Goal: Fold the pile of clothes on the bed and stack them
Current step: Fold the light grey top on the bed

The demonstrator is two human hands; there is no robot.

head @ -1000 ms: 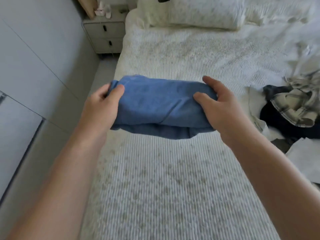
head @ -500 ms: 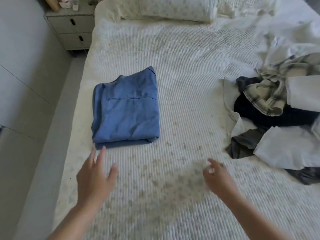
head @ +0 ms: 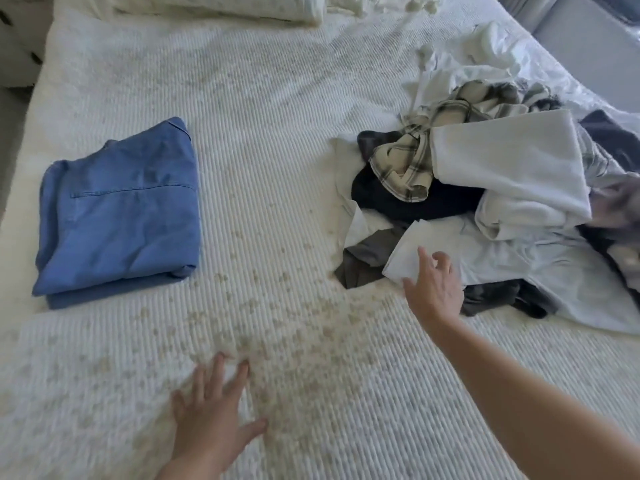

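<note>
A folded blue garment [head: 119,211] lies flat on the left side of the bed [head: 270,140]. On the right sits an unfolded pile of clothes [head: 491,209]: a plaid shirt [head: 412,161], white pieces, dark and grey ones. My right hand [head: 433,289] hovers at the pile's near edge, fingers spread, just over a white garment [head: 429,251]; it holds nothing. My left hand [head: 211,410] is low over the bedspread near the bottom, fingers straight and spread, holding nothing.
A pillow [head: 221,6] lies at the head of the bed. A bedside cabinet [head: 15,46] shows at the upper left edge. The ribbed white bedspread stretches between the folded garment and the pile.
The blue garment, held in both hands a second ago, now lies folded on the bed. My right hand has moved right to the pile; my left has drifted toward the middle.
</note>
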